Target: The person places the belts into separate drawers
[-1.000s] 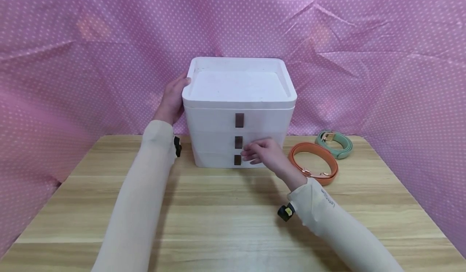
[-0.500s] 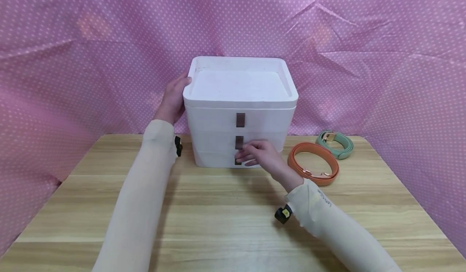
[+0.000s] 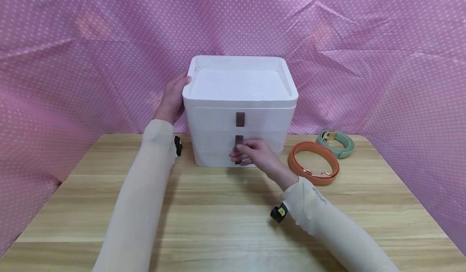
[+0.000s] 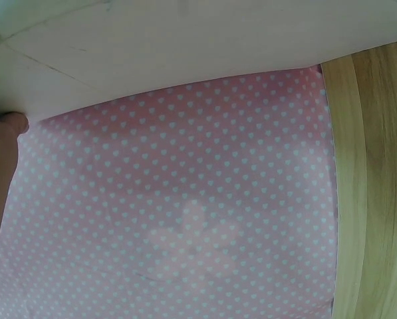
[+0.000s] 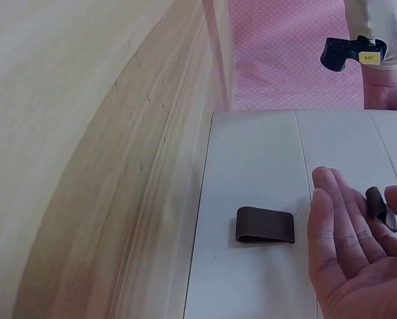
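In the head view I have the left arm reaching up from the bottom edge, left of centre. Its left hand (image 3: 172, 98) rests along the side of the white cabinet (image 3: 209, 122), thumb laid on the top rim; its far fingers are hidden from me. The cabinet stands mid-frame on the table (image 3: 218, 227), against the pink cloth (image 3: 145, 21).

The right arm slants in from the lower right corner, wrist bent toward the cabinet front. My right wrist view shows the right hand (image 5: 358, 246) with fingers extended together and thumb apart, the middle handle (image 5: 379, 211) between them; I can't tell whether they touch it. The bottom handle (image 5: 264, 224) sits just left of the fingertips.

Right of the cabinet lie the orange belt (image 3: 313, 146) and green belt (image 3: 343, 154).
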A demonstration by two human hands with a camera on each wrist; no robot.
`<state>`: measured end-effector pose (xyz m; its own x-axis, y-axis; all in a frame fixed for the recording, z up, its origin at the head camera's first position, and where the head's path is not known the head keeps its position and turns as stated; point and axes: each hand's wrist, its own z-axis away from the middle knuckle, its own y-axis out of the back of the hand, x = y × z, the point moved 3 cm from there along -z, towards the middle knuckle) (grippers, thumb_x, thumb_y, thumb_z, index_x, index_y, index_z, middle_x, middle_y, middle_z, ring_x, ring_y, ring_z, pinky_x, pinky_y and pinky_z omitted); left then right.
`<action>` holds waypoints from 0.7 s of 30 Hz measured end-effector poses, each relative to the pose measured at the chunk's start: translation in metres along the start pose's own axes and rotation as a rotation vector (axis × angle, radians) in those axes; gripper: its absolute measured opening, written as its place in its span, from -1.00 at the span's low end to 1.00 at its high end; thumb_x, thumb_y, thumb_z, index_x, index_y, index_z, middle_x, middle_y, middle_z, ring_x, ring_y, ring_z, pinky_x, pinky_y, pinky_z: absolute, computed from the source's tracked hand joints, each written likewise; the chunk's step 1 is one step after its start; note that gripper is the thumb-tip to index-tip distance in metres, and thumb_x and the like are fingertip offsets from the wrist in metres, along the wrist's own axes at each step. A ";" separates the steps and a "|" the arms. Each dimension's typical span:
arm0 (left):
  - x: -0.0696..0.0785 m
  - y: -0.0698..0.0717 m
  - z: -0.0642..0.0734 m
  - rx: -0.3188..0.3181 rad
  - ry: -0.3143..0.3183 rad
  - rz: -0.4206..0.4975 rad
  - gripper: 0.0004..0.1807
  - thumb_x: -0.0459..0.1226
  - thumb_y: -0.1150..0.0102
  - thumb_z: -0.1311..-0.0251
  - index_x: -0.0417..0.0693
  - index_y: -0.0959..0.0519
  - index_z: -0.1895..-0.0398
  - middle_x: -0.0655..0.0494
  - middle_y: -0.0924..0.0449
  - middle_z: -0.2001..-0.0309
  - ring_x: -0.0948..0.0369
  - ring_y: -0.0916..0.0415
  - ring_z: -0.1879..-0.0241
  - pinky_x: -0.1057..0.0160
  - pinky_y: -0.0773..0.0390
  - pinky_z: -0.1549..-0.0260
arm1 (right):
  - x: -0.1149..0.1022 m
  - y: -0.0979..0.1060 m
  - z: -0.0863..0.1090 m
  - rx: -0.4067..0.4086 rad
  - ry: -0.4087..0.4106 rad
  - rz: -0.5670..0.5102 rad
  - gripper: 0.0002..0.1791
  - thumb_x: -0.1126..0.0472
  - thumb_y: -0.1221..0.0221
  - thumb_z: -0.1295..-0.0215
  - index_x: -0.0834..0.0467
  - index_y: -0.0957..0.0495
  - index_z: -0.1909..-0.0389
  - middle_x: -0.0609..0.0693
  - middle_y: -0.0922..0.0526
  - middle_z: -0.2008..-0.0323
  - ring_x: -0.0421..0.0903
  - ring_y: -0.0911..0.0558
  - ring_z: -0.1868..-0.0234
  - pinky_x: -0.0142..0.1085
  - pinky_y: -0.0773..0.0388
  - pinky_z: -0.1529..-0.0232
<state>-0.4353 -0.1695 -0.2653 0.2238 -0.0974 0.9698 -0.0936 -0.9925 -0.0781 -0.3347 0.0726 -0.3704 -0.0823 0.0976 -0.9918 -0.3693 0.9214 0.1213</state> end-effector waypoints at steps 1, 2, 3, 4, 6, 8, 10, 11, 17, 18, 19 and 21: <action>0.000 0.000 0.000 -0.002 -0.001 0.002 -0.43 -0.08 0.08 -0.43 0.21 -0.22 -0.50 0.18 -0.16 -0.48 0.13 -0.17 -0.40 0.13 -0.28 -0.32 | -0.001 -0.001 0.000 -0.001 0.001 -0.001 -0.69 0.24 -0.02 -0.51 0.45 -0.54 0.06 0.25 -0.70 0.16 0.15 -0.69 0.08 -0.01 -0.63 0.05; 0.001 0.000 0.000 -0.005 -0.004 0.002 -0.42 -0.08 0.08 -0.43 0.20 -0.22 -0.50 0.18 -0.16 -0.48 0.13 -0.17 -0.40 0.14 -0.28 -0.31 | -0.001 -0.001 0.000 -0.002 0.002 -0.001 -0.69 0.24 -0.02 -0.51 0.45 -0.54 0.06 0.25 -0.70 0.16 0.15 -0.69 0.08 -0.01 -0.63 0.05; 0.001 0.000 0.000 -0.007 -0.005 0.007 -0.42 -0.09 0.08 -0.43 0.19 -0.21 -0.50 0.18 -0.17 -0.47 0.14 -0.17 -0.40 0.14 -0.28 -0.31 | -0.002 -0.001 0.000 -0.003 0.003 -0.002 -0.69 0.25 -0.02 -0.51 0.46 -0.54 0.06 0.26 -0.70 0.16 0.15 -0.69 0.08 0.00 -0.63 0.04; 0.001 0.000 0.000 -0.009 -0.009 0.003 -0.42 -0.09 0.09 -0.43 0.17 -0.20 -0.51 0.18 -0.16 -0.48 0.14 -0.17 -0.40 0.15 -0.28 -0.31 | -0.002 -0.002 0.000 -0.003 0.003 -0.002 -0.70 0.25 -0.02 -0.50 0.46 -0.53 0.06 0.26 -0.70 0.16 0.14 -0.69 0.08 0.00 -0.62 0.03; 0.001 0.000 0.000 -0.010 -0.006 0.005 -0.42 -0.09 0.09 -0.44 0.17 -0.20 -0.51 0.19 -0.15 -0.48 0.15 -0.16 -0.41 0.15 -0.27 -0.32 | -0.002 -0.002 0.000 -0.003 0.006 -0.002 -0.70 0.26 -0.02 -0.50 0.46 -0.53 0.06 0.26 -0.70 0.15 0.14 -0.69 0.08 0.02 -0.61 0.02; 0.001 0.000 0.001 -0.008 -0.003 0.010 -0.42 -0.09 0.09 -0.44 0.18 -0.21 -0.50 0.19 -0.16 -0.48 0.15 -0.15 -0.41 0.15 -0.27 -0.32 | -0.003 -0.003 0.000 -0.004 0.013 -0.005 -0.70 0.26 -0.02 -0.50 0.47 -0.52 0.06 0.27 -0.70 0.15 0.14 -0.69 0.08 0.03 -0.61 0.01; 0.001 0.000 0.000 -0.004 -0.005 0.007 -0.42 -0.09 0.08 -0.43 0.18 -0.21 -0.50 0.18 -0.15 -0.48 0.14 -0.15 -0.41 0.14 -0.27 -0.32 | -0.003 -0.002 0.000 -0.007 0.019 -0.007 -0.70 0.27 -0.02 -0.50 0.47 -0.52 0.06 0.27 -0.70 0.15 0.14 -0.69 0.08 0.03 -0.61 0.02; 0.001 0.000 0.000 -0.003 -0.003 0.013 -0.43 -0.08 0.08 -0.43 0.19 -0.23 -0.50 0.18 -0.15 -0.48 0.13 -0.15 -0.41 0.13 -0.26 -0.32 | -0.002 -0.002 0.000 -0.008 0.023 -0.008 -0.70 0.26 -0.02 -0.51 0.47 -0.52 0.06 0.27 -0.70 0.15 0.13 -0.69 0.08 0.02 -0.61 0.02; 0.000 0.000 0.000 0.000 0.001 0.020 -0.44 -0.07 0.07 -0.43 0.24 -0.25 -0.48 0.17 -0.17 -0.47 0.11 -0.17 -0.40 0.11 -0.28 -0.31 | -0.002 0.000 0.001 -0.014 0.035 0.001 -0.70 0.24 -0.02 -0.50 0.44 -0.54 0.06 0.24 -0.71 0.15 0.10 -0.70 0.09 0.00 -0.62 0.03; 0.000 0.000 0.000 0.000 -0.003 0.016 -0.43 -0.06 0.07 -0.43 0.23 -0.25 -0.49 0.16 -0.17 -0.47 0.10 -0.18 -0.40 0.11 -0.29 -0.31 | -0.002 0.000 0.001 -0.014 0.035 0.003 -0.70 0.24 -0.02 -0.51 0.44 -0.54 0.06 0.23 -0.71 0.15 0.10 -0.70 0.09 0.01 -0.62 0.03; 0.000 0.000 0.000 -0.001 -0.003 0.016 -0.43 -0.06 0.07 -0.42 0.23 -0.25 -0.49 0.16 -0.18 -0.47 0.10 -0.18 -0.40 0.11 -0.28 -0.31 | -0.002 0.000 0.001 -0.012 0.033 0.004 -0.70 0.24 -0.02 -0.50 0.43 -0.55 0.06 0.22 -0.71 0.15 0.09 -0.70 0.09 0.01 -0.62 0.03; 0.000 0.000 0.001 -0.002 -0.006 0.009 -0.43 -0.07 0.06 -0.42 0.22 -0.24 -0.49 0.16 -0.17 -0.47 0.10 -0.18 -0.40 0.11 -0.28 -0.31 | -0.002 0.000 0.001 -0.007 0.029 0.003 -0.71 0.24 -0.02 -0.50 0.42 -0.55 0.07 0.21 -0.71 0.16 0.07 -0.70 0.09 0.02 -0.62 0.03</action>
<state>-0.4348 -0.1699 -0.2655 0.2288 -0.1072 0.9676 -0.0977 -0.9914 -0.0868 -0.3336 0.0728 -0.3685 -0.1103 0.0894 -0.9899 -0.3759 0.9182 0.1249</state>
